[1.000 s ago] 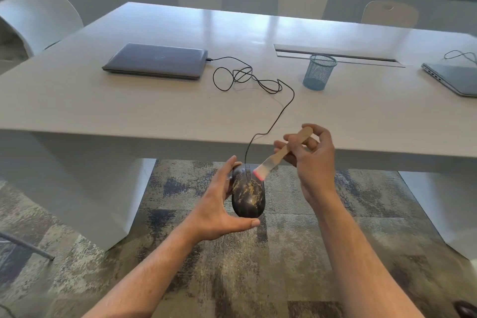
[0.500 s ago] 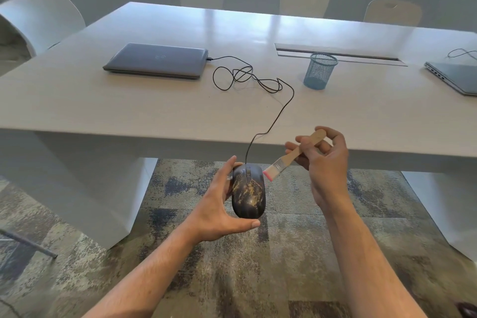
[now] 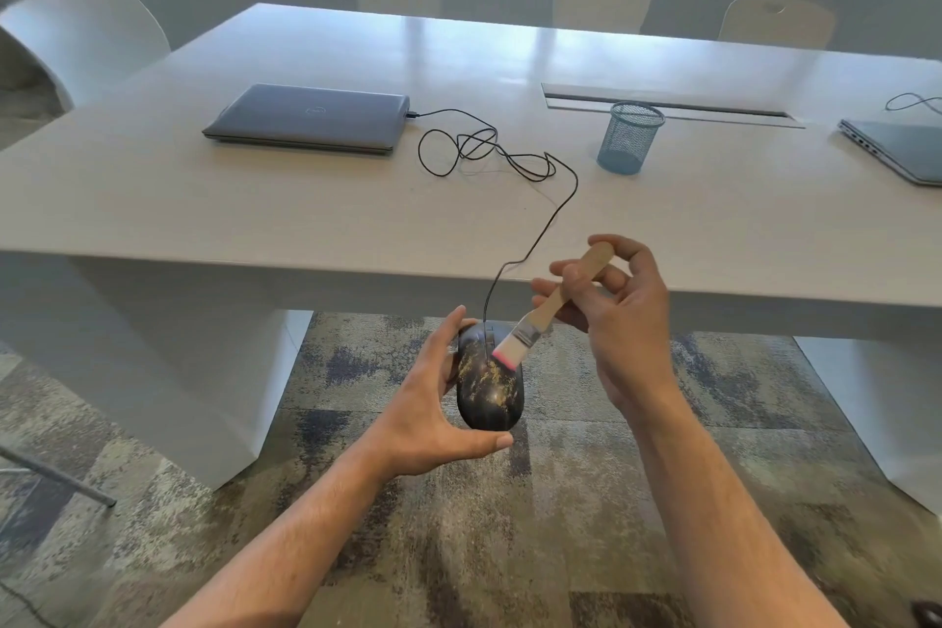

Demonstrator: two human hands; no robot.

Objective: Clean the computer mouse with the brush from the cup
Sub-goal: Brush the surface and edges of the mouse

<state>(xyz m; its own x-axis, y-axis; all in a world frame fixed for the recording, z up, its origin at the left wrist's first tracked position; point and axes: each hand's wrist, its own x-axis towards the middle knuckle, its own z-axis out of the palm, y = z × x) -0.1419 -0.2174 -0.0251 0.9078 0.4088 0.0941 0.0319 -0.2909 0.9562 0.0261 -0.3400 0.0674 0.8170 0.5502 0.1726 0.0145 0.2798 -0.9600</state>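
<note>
My left hand (image 3: pixel 433 403) grips a black computer mouse (image 3: pixel 490 390) with gold flecks, held in the air below the table's front edge. Its black cable (image 3: pixel 530 245) runs up over the edge to the table. My right hand (image 3: pixel 611 316) holds a small brush (image 3: pixel 548 314) by its wooden handle. The pink-tipped bristles touch the upper part of the mouse near the wheel. A blue mesh cup (image 3: pixel 628 138) stands empty on the table, further back and to the right.
A shut grey laptop (image 3: pixel 311 117) lies on the white table (image 3: pixel 255 209), with the mouse cable plugged into it. A second laptop (image 3: pixel 897 151) sits at the right edge. Chairs stand around the table. Patterned carpet lies below.
The brush swung away to the right of the mouse, then came back onto its upper part. My left hand has kept the mouse still.
</note>
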